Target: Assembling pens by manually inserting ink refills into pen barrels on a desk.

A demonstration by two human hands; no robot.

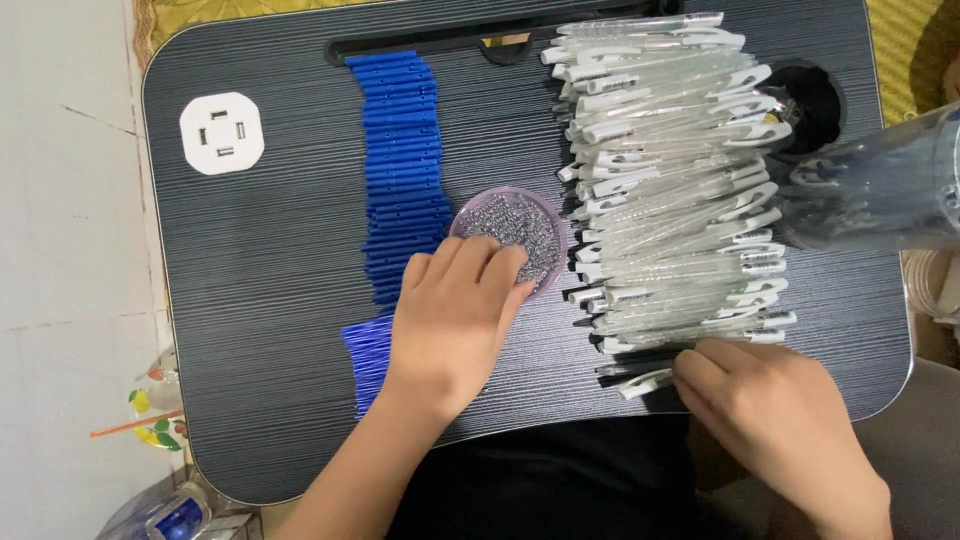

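Your left hand (455, 315) lies palm down on the dark lap surface (260, 300), its grip loosely apart, with fingertips (505, 262) dipping over the near rim of the small round dish of tiny metal springs (515, 225). Just outside that hand runs the column of blue pen pieces (402, 160); a few more of them show beneath your wrist. Your right hand (775, 410) rests at the near end of the stack of clear pen barrels with white clips (670, 170), fingers curled together on the nearest barrel (640, 382); whether the grip is clamped on it you cannot tell. Beyond that hand stands a clear plastic container (880, 185).
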